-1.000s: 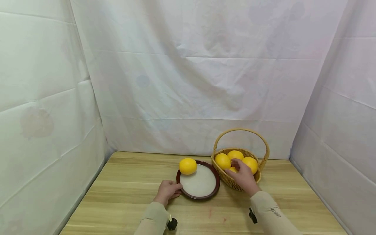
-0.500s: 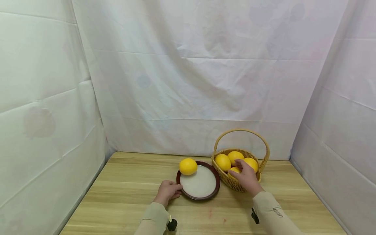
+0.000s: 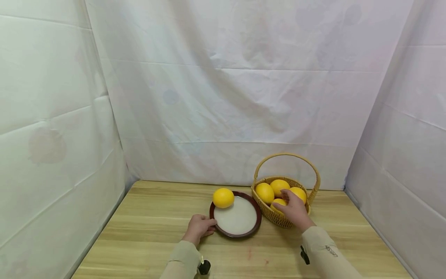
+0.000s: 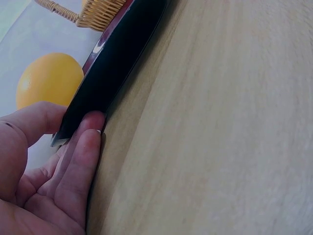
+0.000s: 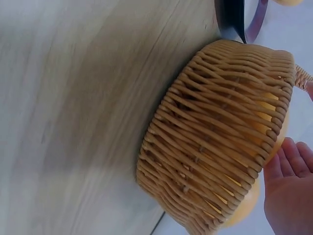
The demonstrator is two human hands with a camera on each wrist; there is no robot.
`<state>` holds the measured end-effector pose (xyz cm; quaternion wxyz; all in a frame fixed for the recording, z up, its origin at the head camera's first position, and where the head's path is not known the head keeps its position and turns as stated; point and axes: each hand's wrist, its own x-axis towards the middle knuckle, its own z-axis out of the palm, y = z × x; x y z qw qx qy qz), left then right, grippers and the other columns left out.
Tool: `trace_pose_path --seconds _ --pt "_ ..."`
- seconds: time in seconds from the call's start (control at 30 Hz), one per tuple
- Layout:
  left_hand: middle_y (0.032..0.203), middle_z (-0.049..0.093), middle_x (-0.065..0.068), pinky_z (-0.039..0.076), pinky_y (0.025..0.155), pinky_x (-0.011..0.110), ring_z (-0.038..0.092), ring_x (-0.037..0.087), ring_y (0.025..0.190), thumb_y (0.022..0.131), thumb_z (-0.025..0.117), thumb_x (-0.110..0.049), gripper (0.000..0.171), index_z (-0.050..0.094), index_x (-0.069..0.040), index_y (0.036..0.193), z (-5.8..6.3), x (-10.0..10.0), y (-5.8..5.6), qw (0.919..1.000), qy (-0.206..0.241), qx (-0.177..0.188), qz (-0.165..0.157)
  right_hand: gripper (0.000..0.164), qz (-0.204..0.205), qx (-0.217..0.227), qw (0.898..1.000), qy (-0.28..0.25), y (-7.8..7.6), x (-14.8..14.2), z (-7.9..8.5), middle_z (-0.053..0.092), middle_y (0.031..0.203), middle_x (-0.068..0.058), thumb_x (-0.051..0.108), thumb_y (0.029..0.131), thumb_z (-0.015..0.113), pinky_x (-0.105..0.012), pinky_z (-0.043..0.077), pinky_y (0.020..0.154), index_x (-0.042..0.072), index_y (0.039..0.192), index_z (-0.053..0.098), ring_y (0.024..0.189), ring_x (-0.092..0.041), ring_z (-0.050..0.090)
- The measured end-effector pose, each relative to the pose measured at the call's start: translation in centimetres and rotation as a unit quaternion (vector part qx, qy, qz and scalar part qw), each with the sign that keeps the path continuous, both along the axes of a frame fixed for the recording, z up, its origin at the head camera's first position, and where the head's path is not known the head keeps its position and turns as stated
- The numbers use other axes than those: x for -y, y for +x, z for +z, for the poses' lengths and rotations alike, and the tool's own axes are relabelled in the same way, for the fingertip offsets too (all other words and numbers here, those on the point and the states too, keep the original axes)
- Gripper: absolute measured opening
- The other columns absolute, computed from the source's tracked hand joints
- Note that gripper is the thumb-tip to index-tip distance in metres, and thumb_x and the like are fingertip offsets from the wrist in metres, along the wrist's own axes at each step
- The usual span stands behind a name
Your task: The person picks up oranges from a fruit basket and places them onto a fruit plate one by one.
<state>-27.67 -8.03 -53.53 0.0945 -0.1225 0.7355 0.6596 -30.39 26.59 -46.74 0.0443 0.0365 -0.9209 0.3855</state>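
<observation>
Left hand (image 3: 199, 228) pinches round maroon-rimmed plate (image 3: 258, 217); right hand (image 3: 294, 210), spread, maybe touches round yellow fruit (image 3: 280, 201) in tan wicker basket (image 5: 205, 132).

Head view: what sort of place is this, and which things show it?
Probably a makeshift filming booth: white cloth hangs behind and on either side of a wood-grain table, which bears a wicker basket of yellow fruit.

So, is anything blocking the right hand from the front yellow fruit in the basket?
Nothing visible: the right hand is right at the front yellow fruit, and the basket handle doesn't cross between them.
</observation>
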Motion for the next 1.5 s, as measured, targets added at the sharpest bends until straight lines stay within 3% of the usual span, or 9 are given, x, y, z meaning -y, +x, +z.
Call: trace_pose_path --seconds 0.7,1.03,1.5 --pt "0.09 0.072 0.013 0.063 0.068 0.028 0.069 0.012 0.071 0.089 0.075 -0.011 0.038 0.062 0.013 0.116 -0.2 0.0 -0.2 0.9999 -0.004 -0.005 -0.01 0.07 0.044 0.018 0.993 0.111 -0.8 0.1 1.2 0.058 0.136 -0.03 0.022 0.087 0.079 -0.059 0.047 0.106 -0.011 0.14 0.047 0.126 -0.047 0.055" --pt "0.091 0.072 0.013 0.063 0.069 0.028 0.069 0.011 0.07 0.089 0.075 -0.011 0.037 0.063 0.012 0.115 -0.4 0.2 -0.3 0.9999 -0.005 -0.003 -0.012 0.059 0.054 0.03 0.983 0.172 -1.1 0.5 2.1 0.066 0.118 -0.023 0.018 0.083 0.081 -0.052 0.054 0.092 -0.01 0.128 0.056 0.104 -0.032 0.064" --pt "0.088 0.072 0.012 0.063 0.068 0.027 0.069 0.011 0.069 0.089 0.075 -0.011 0.035 0.063 0.012 0.113 -0.2 0.1 -0.1 0.9999 -0.006 0.0 -0.009 0.052 0.085 0.052 0.969 0.228 -1.8 0.4 2.3 0.065 0.1 -0.011 0.02 0.083 0.079 -0.042 0.052 0.078 -0.007 0.123 0.058 0.085 -0.021 0.057"
